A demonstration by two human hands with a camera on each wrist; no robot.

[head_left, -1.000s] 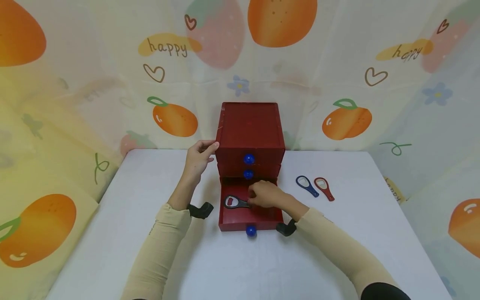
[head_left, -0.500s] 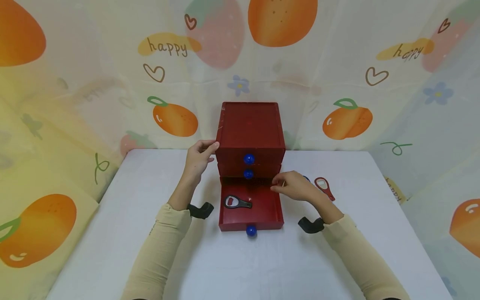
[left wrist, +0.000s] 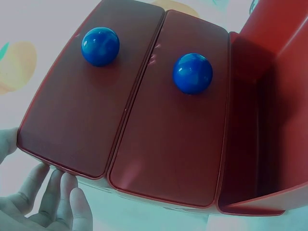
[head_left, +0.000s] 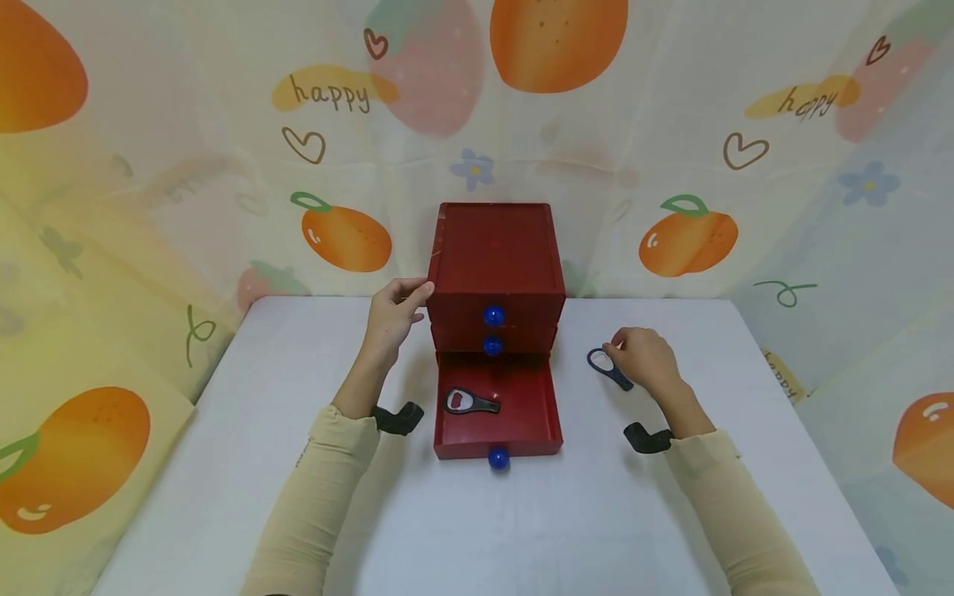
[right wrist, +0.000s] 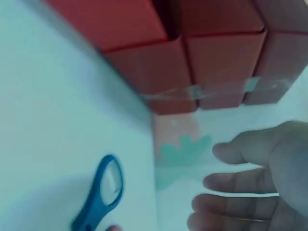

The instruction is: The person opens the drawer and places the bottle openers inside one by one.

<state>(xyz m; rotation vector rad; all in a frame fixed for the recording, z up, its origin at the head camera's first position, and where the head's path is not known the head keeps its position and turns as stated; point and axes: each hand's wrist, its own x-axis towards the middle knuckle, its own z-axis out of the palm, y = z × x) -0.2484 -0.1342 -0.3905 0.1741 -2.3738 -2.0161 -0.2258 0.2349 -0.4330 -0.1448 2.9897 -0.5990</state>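
Observation:
A red three-drawer cabinet [head_left: 495,252] with blue knobs stands at the back middle of the table; its bottom drawer [head_left: 525,426] is pulled out. Inside the drawer lies a black bottle opener [head_left: 484,406]. My left hand [head_left: 392,319] touches the cabinet's upper left side, its fingers [left wrist: 50,197] extended along the side wall. Right of the cabinet, my right hand [head_left: 647,358] hovers over the table with nothing between its parted fingers [right wrist: 236,183]. A blue bottle opener [head_left: 620,378] lies just under its fingertips. The red bottle opener [right wrist: 114,228] is almost entirely hidden by the hand.
The upper two drawers [left wrist: 168,125] are closed. A white cloth covers the table [head_left: 477,530]. Close behind the cabinet hangs a fruit-print curtain [head_left: 611,165]. Black camera mounts [head_left: 647,437] stick out from both wrists.
My right hand has left the drawer, where the black bottle opener stays, and moved right to above the blue and red bottle openers. My left hand has stayed on the cabinet.

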